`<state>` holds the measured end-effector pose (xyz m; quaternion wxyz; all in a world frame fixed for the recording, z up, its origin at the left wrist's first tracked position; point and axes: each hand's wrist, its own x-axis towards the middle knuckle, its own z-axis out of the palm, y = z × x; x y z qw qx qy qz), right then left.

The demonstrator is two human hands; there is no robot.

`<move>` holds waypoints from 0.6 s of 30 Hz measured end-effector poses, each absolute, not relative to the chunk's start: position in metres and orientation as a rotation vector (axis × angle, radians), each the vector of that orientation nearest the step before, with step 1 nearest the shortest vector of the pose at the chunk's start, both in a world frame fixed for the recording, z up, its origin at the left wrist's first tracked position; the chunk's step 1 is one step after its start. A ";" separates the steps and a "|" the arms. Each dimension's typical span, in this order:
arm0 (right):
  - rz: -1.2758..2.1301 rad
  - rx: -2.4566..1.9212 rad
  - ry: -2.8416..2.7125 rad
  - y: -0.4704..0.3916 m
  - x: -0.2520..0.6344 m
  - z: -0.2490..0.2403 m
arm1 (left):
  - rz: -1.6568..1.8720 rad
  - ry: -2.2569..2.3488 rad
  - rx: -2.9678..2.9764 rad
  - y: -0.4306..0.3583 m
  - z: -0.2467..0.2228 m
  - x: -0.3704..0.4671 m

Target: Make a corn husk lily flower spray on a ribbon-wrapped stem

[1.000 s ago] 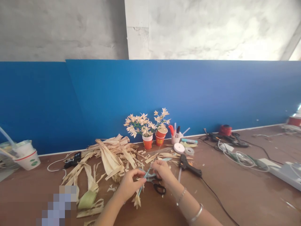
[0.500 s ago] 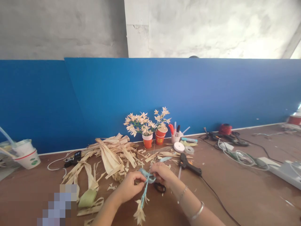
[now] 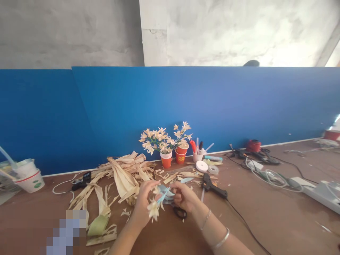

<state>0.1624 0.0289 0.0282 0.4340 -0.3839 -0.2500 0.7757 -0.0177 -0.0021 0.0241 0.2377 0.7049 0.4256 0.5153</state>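
My left hand is curled around a small spray of cream husk flowers, whose stem is wrapped in light blue tape. The flower heads hang in front of my palm, and my left thumb is mostly hidden. My right hand is closed, its fingertips pinching the light blue tape by the stem's far end. A loose roll or loop of that tape lies between both hands. Black-handled scissors rest on the table just below my right hand, their blades largely covered.
Dried corn husks are heaped at left. Behind stand finished flowers in a red paper cup, another red cup and a tool cup. A glue gun with its cord, a white tape roll and cables lie right.
The flower spray has swung up from hanging toward me and now sits beside my left palm. My left hand has lifted and turned more upright; my right hand stays nearly in place.
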 end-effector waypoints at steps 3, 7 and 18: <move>1.798 -0.869 -0.514 0.030 0.157 0.027 | 1.723 1.329 1.703 0.003 0.013 -0.017; 1.718 -0.820 -0.442 0.028 0.151 0.026 | 1.562 1.216 1.402 0.002 0.007 -0.008; 1.704 -0.798 -0.394 0.016 0.137 0.027 | 1.501 0.900 0.921 -0.009 0.020 0.009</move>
